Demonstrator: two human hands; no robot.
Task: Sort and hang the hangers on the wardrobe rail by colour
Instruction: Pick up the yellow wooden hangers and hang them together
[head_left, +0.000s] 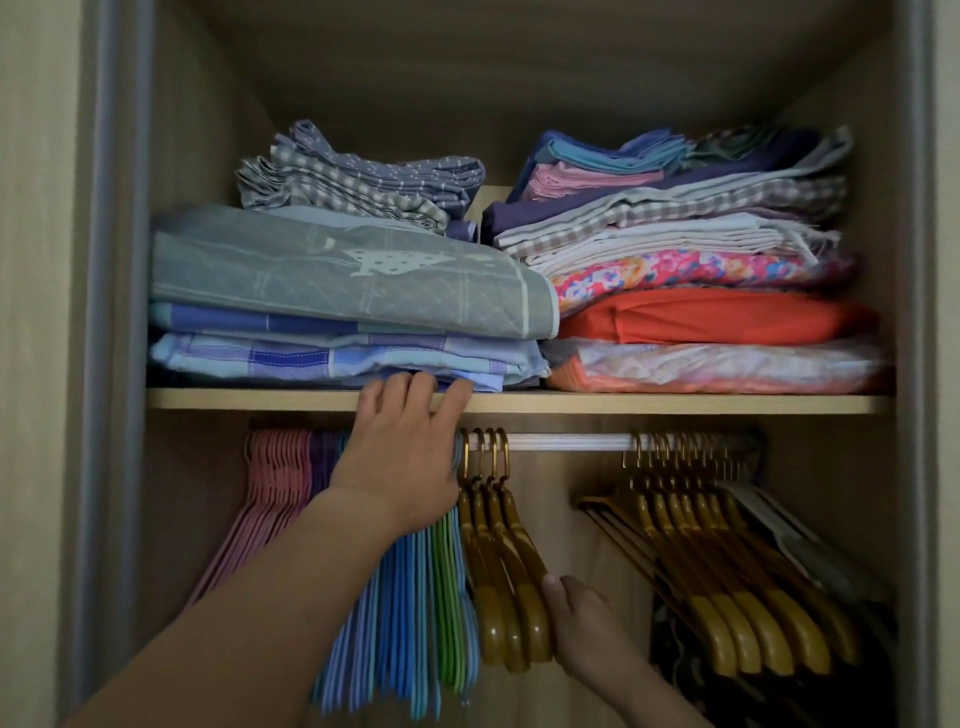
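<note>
The right hand (584, 618) is nearest the camera, low in the wardrobe; its thumb and fingers rest against the lower end of the outermost of three golden-brown wooden hangers (506, 566). Whether the fingers curl round that hanger cannot be determined. These three hangers hang together on the white ribbed wardrobe rail (566, 441), just left of the right hand.

The left hand (402, 457) is raised above and to the left of the right hand. Its fingers are extended, with the fingertips laid over the front edge of the light wooden shelf (675, 404); it holds nothing. Directly below and behind the left wrist hang thin blue plastic hangers (395, 623), with a few green thin hangers (448, 597) between them and the three golden ones. Further left of the left hand hang pink thin hangers (270, 483).

Right of the right hand, past a bare stretch of rail, a larger group of golden-brown wooden hangers (727, 571) hangs at an angle.

Above both hands, the shelf carries folded bed linen (343, 291) on the left and a stack of folded coloured fabrics (701, 291) on the right.
</note>
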